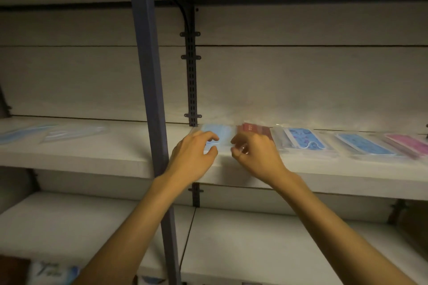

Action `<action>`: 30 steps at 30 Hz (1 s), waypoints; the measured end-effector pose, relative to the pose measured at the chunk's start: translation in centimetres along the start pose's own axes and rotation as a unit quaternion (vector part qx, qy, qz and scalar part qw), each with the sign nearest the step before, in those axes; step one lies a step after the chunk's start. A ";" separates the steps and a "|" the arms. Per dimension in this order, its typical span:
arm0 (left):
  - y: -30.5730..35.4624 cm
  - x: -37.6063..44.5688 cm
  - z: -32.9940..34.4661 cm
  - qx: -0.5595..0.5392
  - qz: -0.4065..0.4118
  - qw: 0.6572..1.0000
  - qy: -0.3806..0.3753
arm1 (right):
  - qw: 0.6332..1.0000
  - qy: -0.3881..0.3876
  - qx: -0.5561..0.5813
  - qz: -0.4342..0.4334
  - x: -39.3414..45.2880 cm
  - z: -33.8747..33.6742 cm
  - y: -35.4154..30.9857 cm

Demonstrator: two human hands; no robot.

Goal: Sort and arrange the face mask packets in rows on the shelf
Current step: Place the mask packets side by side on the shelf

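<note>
Head view: both hands at a plain light-blue mask packet (218, 134) lying flat on the middle shelf (115, 157).

Left hand (192, 155) and right hand (254, 152) curl their fingers over the packet's near edge; whether they grip it I cannot tell. Five clear, glossy plastic packets form a row right of the grey post (150, 99): the light-blue one, a dark red (257, 129), a blue patterned (304, 137), another blue (363, 143), a pink (407, 142). Two pale-blue packets (53, 132) lie left of the post.
</note>
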State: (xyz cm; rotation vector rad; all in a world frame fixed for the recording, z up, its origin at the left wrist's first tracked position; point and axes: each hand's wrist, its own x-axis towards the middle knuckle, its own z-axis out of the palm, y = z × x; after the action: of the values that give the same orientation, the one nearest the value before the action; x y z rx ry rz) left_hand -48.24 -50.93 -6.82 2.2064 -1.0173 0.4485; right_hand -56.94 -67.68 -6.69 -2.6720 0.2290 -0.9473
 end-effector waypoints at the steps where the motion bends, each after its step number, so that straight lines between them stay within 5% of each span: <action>1: 0.1 -0.8 -0.5 -0.006 0.000 1.000 0.002 | 1.000 -0.002 0.003 0.001 -0.8 -0.2 -0.6; 12: -4.6 -7.5 -7.8 -0.048 0.008 0.999 0.003 | 1.000 -0.007 0.026 -0.002 -4.7 2.6 -12.0; 30: -28.3 -13.4 -23.4 0.014 0.002 0.999 -0.034 | 0.999 -0.029 -0.004 0.028 -1.6 16.8 -34.7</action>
State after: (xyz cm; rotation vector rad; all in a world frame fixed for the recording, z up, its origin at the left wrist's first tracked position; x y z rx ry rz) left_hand -35.85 -13.94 -9.14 2.2592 -1.0566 0.3945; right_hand -45.71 -30.79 -8.69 -2.6813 0.2945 -0.8513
